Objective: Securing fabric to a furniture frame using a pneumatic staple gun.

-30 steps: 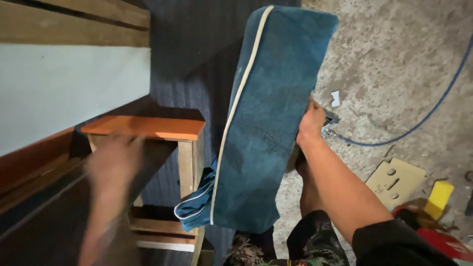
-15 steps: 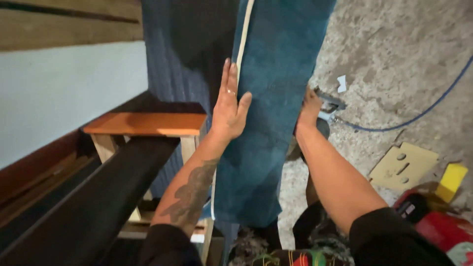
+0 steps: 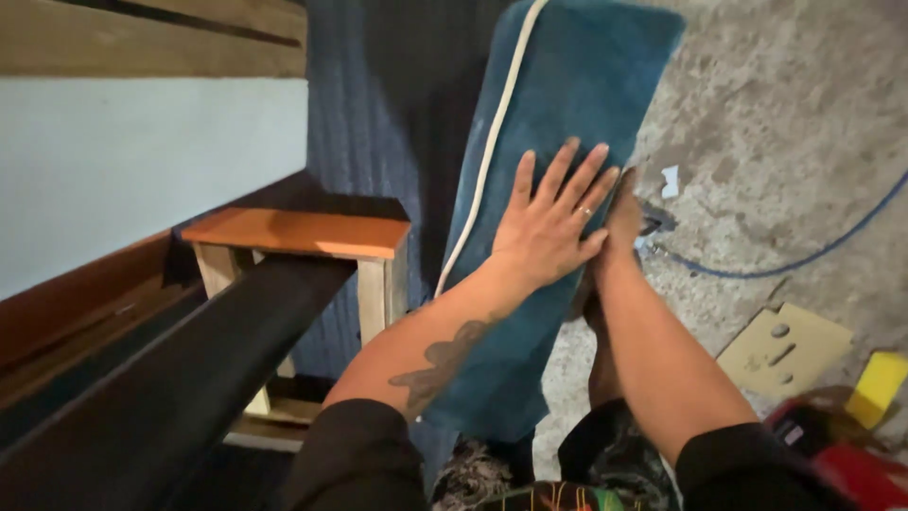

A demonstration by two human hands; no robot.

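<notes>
Evidently mid-handling, the left hand (image 3: 553,222) lies flat and open on the teal cushion (image 3: 558,123), upright over the floor (image 3: 785,142), while the right hand (image 3: 619,222) grips its edge, nowhere set down yet.

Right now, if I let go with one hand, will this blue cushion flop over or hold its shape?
The blue cushion probably holds its shape: it stands straight between the left hand and right hand. Its plush cover likely grips rather than slips. It looks light for its size.
</notes>
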